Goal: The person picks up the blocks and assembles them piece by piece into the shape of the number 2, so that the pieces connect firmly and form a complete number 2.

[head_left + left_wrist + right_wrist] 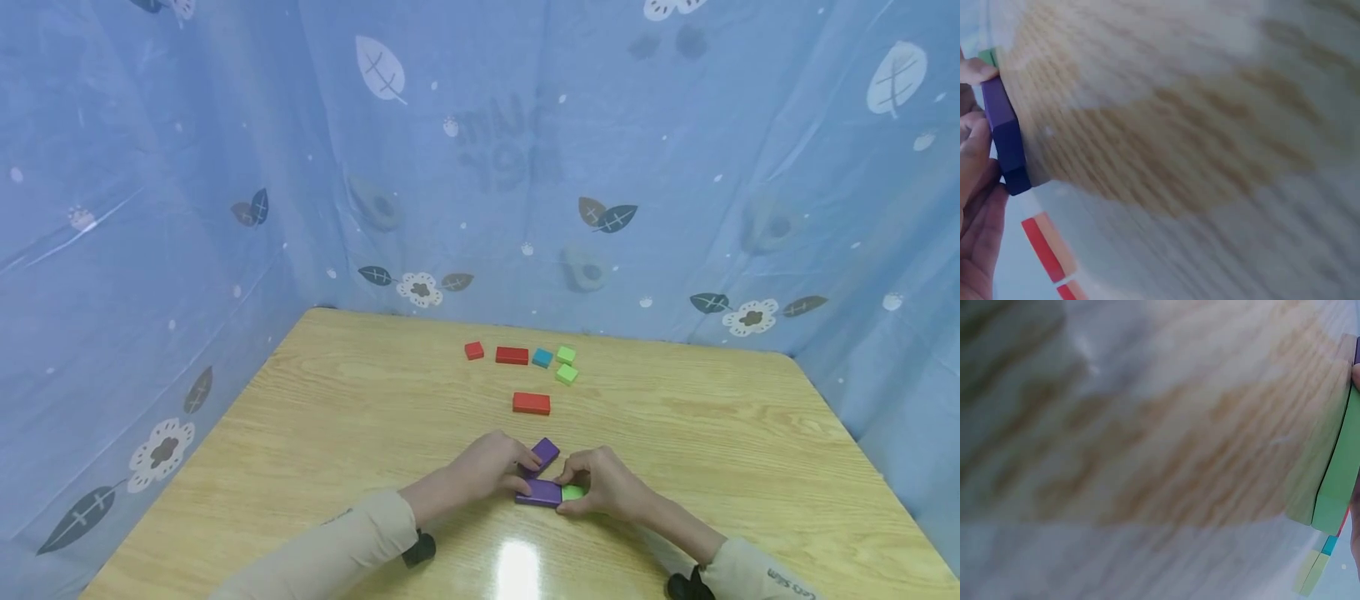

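A long purple block [538, 493] lies flat near the front of the table, end to end with a light green block [572, 493]. Behind it a second purple block [546, 452] sits at an angle. My left hand [495, 471] grips at the left end of the purple pair, thumb by the front block and fingers near the angled one. From the right, my right hand [607, 487] pinches the green block between thumb and fingers, its fingertips close to the joint. The right wrist view shows the green block's [1338, 462] long side; fingers partly hide the blocks.
A red block [531, 403] lies beyond the hands. Farther back are a small red block [474, 351], a longer red block [512, 356], a blue block [542, 358] and two green blocks [566, 374]. A blue patterned curtain [480, 167] hangs behind the wooden table [360, 392].
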### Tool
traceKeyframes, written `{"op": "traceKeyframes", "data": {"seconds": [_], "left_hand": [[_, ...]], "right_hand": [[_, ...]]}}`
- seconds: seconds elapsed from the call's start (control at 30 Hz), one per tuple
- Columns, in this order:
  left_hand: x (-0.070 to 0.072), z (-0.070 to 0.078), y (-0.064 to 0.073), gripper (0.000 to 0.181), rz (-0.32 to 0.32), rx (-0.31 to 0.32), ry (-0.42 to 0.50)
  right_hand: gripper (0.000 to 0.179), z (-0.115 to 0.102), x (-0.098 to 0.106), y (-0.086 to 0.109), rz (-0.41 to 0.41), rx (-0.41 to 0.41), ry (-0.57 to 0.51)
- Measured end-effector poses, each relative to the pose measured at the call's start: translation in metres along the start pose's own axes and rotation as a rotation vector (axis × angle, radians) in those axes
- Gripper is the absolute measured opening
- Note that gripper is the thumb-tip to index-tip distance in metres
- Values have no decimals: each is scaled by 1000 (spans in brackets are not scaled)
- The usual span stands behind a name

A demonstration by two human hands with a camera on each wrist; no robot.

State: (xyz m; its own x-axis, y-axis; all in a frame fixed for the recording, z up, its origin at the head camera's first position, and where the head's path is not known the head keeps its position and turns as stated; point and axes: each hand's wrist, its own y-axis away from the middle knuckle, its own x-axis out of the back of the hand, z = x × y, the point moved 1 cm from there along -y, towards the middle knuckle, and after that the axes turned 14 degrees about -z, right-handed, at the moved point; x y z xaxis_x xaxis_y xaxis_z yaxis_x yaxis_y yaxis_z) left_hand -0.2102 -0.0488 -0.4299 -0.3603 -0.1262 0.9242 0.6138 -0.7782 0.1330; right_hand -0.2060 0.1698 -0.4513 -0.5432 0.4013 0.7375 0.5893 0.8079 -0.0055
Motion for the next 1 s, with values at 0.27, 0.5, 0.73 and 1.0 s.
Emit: {"op": "traceKeyframes", "data": {"seconds": [0.27,0.5,0.73,1.0], "left_hand": [[-4,3,2,37,49,20,-12],[-3,6,3,37,68,29,-10],[1,4,0,36,56,34,3],[-1,4,-1,37,44,50,20]], "right_hand": [[22,0,-2,0,3,23,-7],[23,-1,0,-1,5,2,6],[27,-6,0,2,22,25,53],[44,-7,-2,5,37,22,48]]}}
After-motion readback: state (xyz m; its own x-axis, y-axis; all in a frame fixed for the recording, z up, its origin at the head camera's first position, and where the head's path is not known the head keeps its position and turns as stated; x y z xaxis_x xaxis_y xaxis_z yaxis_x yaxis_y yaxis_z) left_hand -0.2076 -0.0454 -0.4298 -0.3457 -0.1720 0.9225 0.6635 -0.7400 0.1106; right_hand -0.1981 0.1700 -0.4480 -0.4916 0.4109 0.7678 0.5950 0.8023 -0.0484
